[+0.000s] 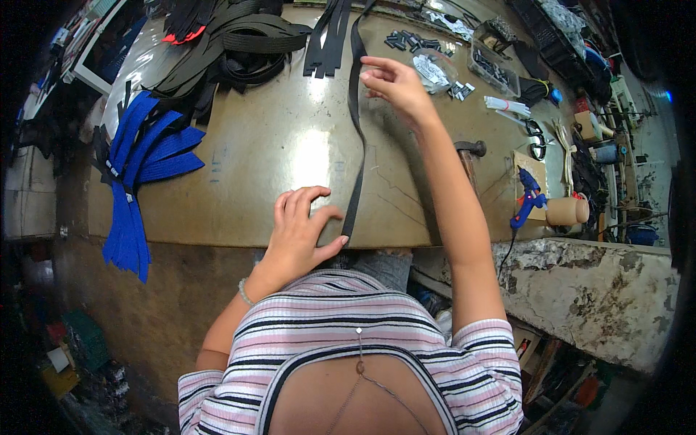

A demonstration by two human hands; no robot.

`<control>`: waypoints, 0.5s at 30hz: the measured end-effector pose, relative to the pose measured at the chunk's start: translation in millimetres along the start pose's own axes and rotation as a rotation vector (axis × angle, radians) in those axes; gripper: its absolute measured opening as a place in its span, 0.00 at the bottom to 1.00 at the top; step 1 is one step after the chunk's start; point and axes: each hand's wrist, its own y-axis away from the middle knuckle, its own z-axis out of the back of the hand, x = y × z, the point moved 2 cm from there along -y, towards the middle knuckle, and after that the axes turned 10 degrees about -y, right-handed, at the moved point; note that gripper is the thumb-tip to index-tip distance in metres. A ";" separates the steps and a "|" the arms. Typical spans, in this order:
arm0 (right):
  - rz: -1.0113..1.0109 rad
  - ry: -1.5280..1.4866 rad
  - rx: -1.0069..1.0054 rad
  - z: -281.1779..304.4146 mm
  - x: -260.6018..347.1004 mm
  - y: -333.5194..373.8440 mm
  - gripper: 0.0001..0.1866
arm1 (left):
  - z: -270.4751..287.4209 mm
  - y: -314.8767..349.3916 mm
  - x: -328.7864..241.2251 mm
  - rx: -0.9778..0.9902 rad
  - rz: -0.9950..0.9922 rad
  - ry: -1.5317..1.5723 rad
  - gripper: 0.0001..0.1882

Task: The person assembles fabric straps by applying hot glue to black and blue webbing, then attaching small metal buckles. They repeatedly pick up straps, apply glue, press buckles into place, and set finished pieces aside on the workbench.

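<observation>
A long black webbing strap [355, 101] runs from the far edge of the table toward me, bending and twisting slightly. Its near end lies by the table's front edge. There my left hand [299, 221] rests with fingers spread and curved, the thumb tip against the strap's end. Farther up, my right hand [395, 85] reaches over the table from the right. Its fingers are stretched out and apart, with the fingertips at the strap's right edge. Just left of the strap's far part lie several short black strap pieces [326, 47].
Blue strap bundles [134, 174] overhang the table's left side, below coiled dark webbing [254, 43]. To the right are a hammer [470, 148], a blue glue gun [528, 197], a cardboard roll [568, 211], scissors [536, 138], a clear parts bin [493, 72] and loose black buckles [409, 40].
</observation>
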 end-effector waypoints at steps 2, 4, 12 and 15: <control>-0.085 0.436 -0.179 -1.9 -23.4 -20.9 0.22 | -0.3 0.3 -3.8 0.007 -0.075 -0.117 0.22; 0.030 0.663 -0.283 -5.0 -34.7 -22.4 0.20 | 0.6 1.0 -4.7 0.028 -0.101 -0.170 0.26; 0.388 0.876 0.284 -59.6 -12.0 117.5 0.10 | 1.2 -1.0 -1.3 0.059 -0.055 -0.121 0.32; 0.386 0.832 0.338 -64.7 -16.7 131.1 0.10 | 0.4 -0.3 -1.4 0.086 -0.087 -0.189 0.34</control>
